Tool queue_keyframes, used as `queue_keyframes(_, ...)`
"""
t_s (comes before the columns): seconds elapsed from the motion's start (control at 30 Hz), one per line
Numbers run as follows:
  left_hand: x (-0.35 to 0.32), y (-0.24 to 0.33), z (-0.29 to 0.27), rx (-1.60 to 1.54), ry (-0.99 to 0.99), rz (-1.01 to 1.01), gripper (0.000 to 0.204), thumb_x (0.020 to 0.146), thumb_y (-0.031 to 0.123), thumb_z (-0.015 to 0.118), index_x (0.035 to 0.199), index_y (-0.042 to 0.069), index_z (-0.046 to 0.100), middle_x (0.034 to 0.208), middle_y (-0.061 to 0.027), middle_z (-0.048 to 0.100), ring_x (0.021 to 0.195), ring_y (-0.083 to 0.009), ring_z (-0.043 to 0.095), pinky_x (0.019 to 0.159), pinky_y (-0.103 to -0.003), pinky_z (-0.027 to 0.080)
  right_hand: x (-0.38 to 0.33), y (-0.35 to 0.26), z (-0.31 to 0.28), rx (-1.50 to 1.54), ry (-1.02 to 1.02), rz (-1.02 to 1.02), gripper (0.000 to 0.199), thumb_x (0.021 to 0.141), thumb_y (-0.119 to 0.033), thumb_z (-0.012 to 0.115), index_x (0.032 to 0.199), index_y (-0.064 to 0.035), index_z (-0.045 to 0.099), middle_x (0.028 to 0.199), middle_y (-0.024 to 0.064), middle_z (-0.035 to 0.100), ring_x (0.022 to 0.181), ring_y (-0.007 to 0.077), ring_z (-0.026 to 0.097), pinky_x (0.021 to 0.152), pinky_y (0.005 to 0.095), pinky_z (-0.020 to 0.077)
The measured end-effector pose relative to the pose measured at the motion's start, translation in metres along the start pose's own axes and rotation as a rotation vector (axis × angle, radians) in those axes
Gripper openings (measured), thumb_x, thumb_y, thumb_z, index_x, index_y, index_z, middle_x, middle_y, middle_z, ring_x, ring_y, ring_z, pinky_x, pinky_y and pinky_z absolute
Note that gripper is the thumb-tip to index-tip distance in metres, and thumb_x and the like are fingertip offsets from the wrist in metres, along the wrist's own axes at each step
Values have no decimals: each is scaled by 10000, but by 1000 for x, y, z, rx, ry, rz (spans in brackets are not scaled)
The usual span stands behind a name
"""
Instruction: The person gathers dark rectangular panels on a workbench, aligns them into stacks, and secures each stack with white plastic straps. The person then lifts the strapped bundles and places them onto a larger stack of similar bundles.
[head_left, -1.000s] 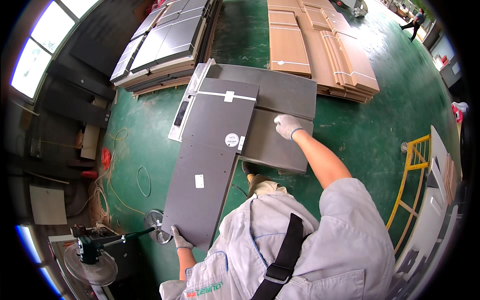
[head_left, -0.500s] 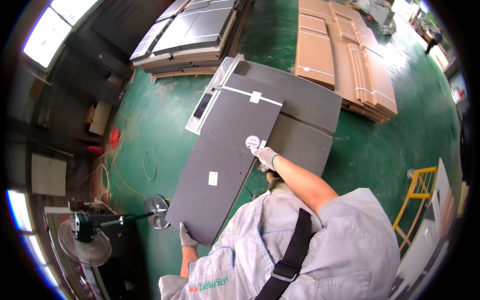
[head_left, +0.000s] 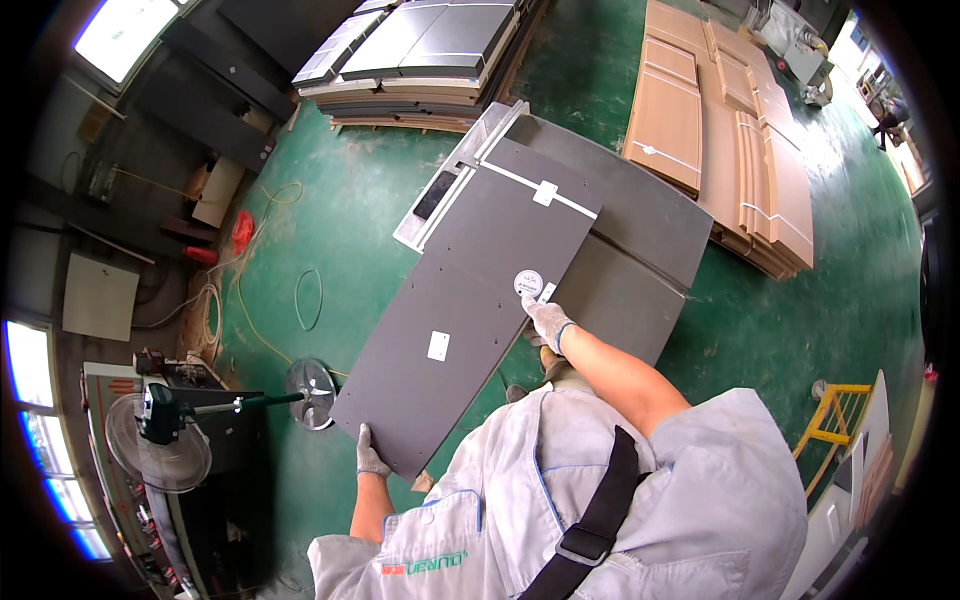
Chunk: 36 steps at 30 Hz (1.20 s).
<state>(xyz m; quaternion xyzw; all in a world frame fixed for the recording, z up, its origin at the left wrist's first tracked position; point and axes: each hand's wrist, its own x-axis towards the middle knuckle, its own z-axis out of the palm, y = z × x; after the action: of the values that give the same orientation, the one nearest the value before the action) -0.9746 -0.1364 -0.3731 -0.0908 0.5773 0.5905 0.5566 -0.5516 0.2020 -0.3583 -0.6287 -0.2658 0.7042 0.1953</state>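
A long dark grey panel [head_left: 440, 300] lies slantwise in front of me, its far part resting over a grey worktable [head_left: 620, 285] and its near end jutting past it. A white strap [head_left: 520, 177] crosses its far part. My left hand [head_left: 372, 455], in a pale glove, grips the near left corner with the thumb on top. My right hand [head_left: 548, 318], gloved too, clasps the right edge beside a round white label [head_left: 528, 284]. The fingers under the panel are hidden. A small white tag [head_left: 438, 346] sits on the nearer half.
A phone-like dark object [head_left: 434, 196] lies on the table's pale left ledge. Strapped grey panels [head_left: 430, 45] are stacked beyond; cardboard packs [head_left: 665, 125] lie at the far right. A standing fan [head_left: 160, 440], a second fan head [head_left: 311, 394] and hoses [head_left: 308, 300] are leftward; a yellow-framed cart [head_left: 838, 415] is rightward.
The view has turned slightly, so the surroundings sit further right in the picture. Both hands keep their hold on the panel, whose near end appears a little higher.
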Motion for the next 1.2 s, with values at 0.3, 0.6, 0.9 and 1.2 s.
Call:
queue_keyframes(0.3, -11, 9, 14, 25, -23, -10, 525, 1007, 487, 617, 1351, 90, 614, 1308, -111, 680, 1185, -352, 649, 1020, -577, 514, 20, 19, 0, -47, 100, -101, 636, 944, -564, 679, 1177, 26, 719, 1115, 188, 744, 1059, 328, 712, 916, 442, 540)
queue_keyframes(0.6, -90, -6, 72, 11, 14, 45, 455, 1034, 422, 606, 1288, 47, 649, 1261, -121, 701, 1145, -312, 672, 988, -508, 550, -9, -19, -46, 47, 179, -245, 569, 912, -526, 743, 1030, 31, 738, 933, 112, 715, 877, 193, 641, 800, 373, 497)
queue_keyframes(0.9, 15, -21, 194, -45, -38, -23, 428, 1005, 430, 655, 1243, 75, 677, 1205, -89, 715, 1095, -305, 674, 989, -505, 538, 65, -19, -198, -1324, 946, -902, 225, 895, -268, 626, 805, -64, 648, 736, 171, 620, 720, 255, 698, 650, 418, 532)
queue_keyframes(1.2, 34, -13, 233, 257, 143, 123, 520, 963, 400, 725, 1298, 16, 621, 1278, -133, 676, 1122, -287, 656, 1026, -453, 512, 23, 6, -318, 451, 1011, 49, 970, 864, -639, 740, 1472, 70, 477, 1474, 222, 564, 1348, 327, 556, 1140, 414, 425)
